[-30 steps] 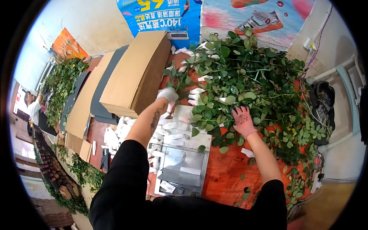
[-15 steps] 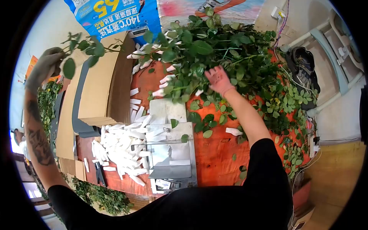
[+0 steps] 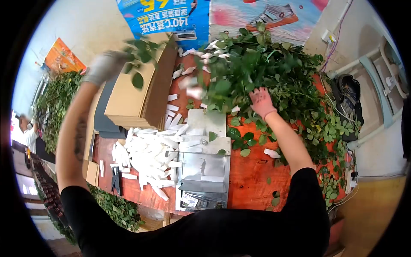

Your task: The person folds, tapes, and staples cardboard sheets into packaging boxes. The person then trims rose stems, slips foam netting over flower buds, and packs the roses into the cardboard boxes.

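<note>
My left hand (image 3: 107,66), in a grey glove and blurred by motion, is raised over the left side of the cardboard stack. It is closed round a leafy stem (image 3: 144,52) whose green leaves point right; the gripped end is hidden. My right hand (image 3: 262,103), in a pink glove, lies with fingers stretched out on the front of a big heap of leafy stems (image 3: 291,81). White-wrapped stem heads (image 3: 195,92) stick out at the heap's left, some smeared by motion.
A cardboard stack (image 3: 132,90) stands left of the heap. White sleeves (image 3: 150,150) lie piled before it, beside a metal device (image 3: 203,167) and a black-handled tool (image 3: 116,180). At right are a folding chair (image 3: 376,90) and a shoe (image 3: 347,94). Another person (image 3: 31,135) is far left.
My left hand has swung rightward toward the cardboard with the leafy stem. My right hand stays at the front of the heap. The whole view has shifted, and leaves at the heap's left are moving.
</note>
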A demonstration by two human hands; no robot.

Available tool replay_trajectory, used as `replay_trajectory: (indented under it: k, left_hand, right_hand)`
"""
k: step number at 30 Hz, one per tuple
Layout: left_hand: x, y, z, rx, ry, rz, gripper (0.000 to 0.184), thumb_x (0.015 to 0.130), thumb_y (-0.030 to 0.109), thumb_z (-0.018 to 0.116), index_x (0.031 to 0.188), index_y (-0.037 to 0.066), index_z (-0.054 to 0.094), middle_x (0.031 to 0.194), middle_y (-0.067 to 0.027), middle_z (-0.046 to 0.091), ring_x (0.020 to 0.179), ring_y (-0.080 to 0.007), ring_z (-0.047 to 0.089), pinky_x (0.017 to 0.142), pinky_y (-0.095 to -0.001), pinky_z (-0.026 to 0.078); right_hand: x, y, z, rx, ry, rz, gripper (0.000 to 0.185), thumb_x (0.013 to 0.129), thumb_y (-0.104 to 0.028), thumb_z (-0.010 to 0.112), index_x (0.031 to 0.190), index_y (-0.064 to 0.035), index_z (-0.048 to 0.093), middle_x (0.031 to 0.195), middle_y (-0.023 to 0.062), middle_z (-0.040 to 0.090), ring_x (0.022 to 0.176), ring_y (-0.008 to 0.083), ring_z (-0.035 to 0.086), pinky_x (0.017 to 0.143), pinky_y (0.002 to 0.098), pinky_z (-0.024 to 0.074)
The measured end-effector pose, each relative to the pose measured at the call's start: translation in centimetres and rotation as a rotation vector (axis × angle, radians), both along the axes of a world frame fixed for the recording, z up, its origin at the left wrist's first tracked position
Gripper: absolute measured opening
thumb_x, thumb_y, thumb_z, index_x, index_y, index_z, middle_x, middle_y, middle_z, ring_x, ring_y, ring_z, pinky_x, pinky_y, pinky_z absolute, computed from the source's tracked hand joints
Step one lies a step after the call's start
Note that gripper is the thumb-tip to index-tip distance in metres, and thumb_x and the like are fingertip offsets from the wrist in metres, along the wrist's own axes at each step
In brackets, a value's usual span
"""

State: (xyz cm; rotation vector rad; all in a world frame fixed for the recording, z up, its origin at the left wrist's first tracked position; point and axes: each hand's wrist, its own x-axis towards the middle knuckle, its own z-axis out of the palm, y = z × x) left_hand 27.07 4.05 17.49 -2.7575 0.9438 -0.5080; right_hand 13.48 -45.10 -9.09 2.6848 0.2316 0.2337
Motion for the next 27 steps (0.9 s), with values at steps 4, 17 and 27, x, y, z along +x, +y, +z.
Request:
replay_trajectory:
  k: [4,17,27]
  left_hand:
    - [2.9,-1.9,-5.0,-0.189,0.015,0.344,0.028,0.085,0.029,0.048,0.102,0.016,0.065,0.102,-0.0138,0.064,0.095,-0.0326,0.061,0.081,-0.0429,0.047]
    - [-3.6,-15.1,-3.2,-1.152,0.394,-0.374,0.022,0.089,0.013,0.055,0.106,0.003,0.063,0.076,0.0003,0.061,0.068,-0.0077,0.054,0.065,-0.0246,0.047]
    - [-10.4,-33.7,-20.6,0.234,0.642,-0.480,0.052,0.083,0.044,0.046,0.125,0.013,0.049,0.125,-0.0138,0.051,0.111,-0.0344,0.051,0.091,-0.0416,0.042]
  right_hand:
    - [-0.8,2.2,-0.4,0.112,0.216,-0.145,0.054,0.079,-0.037,0.061,0.125,-0.0121,0.047,0.121,0.0113,0.048,0.121,0.0323,0.038,0.105,0.0491,0.0257]
    - [0.2,3.7,-3.1,0.289,-0.062,-0.187,0.022,0.079,-0.017,0.047,0.096,-0.0129,0.060,0.107,0.0112,0.054,0.108,0.0319,0.046,0.096,0.0461,0.0331]
    - [-9.6,6.3,-6.6,0.589,0.073,-0.098,0.063,0.078,-0.037,0.059,0.128,-0.0019,0.044,0.138,0.0256,0.036,0.125,0.0433,0.037,0.102,0.0537,0.0322]
